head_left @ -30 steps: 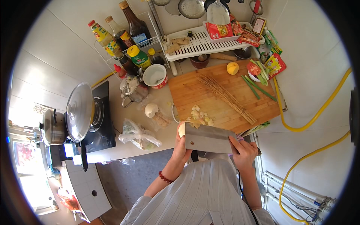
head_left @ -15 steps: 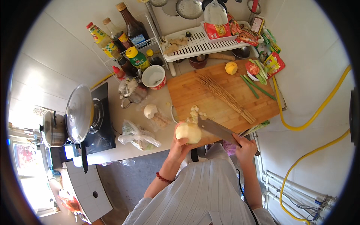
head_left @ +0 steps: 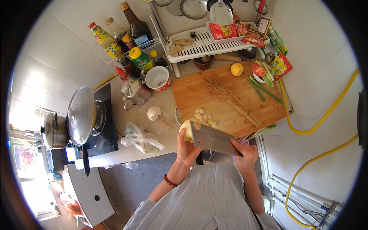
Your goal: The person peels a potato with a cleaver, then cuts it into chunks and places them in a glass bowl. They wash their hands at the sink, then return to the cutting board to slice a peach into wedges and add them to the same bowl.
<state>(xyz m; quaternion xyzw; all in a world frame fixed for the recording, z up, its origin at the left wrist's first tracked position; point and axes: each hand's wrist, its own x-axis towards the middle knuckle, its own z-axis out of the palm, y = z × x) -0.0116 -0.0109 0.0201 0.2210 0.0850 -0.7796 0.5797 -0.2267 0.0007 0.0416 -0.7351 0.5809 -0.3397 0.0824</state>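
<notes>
My left hand point(head_left: 185, 150) is wrapped round a large pale-yellow vegetable, by its look a peeled potato point(head_left: 184, 130), at the board's near left edge. In my right hand point(head_left: 246, 155) is a cleaver point(head_left: 211, 140), its grip mostly hidden by the fingers. The broad blade is turned flat side up, and its far end overlaps the potato, hiding part of it. Whether the edge bites into it I cannot tell. Just beyond, small pale cut chunks point(head_left: 203, 116) lie on the wooden cutting board point(head_left: 195, 87).
A straw brush point(head_left: 230, 99), a yellow peeled piece point(head_left: 237, 69), green onions point(head_left: 260, 90) and a bowl with a tomato point(head_left: 258, 69) occupy the board. Left stand a white bowl point(head_left: 157, 78), a metal pot point(head_left: 136, 92), a plastic bag point(head_left: 141, 138) and a lidded pan point(head_left: 81, 115).
The cleaver has swung over the potato, its broad side now facing up. More chunks lie on the board. The potato has shifted slightly left and tilted; my right hand has moved left.
</notes>
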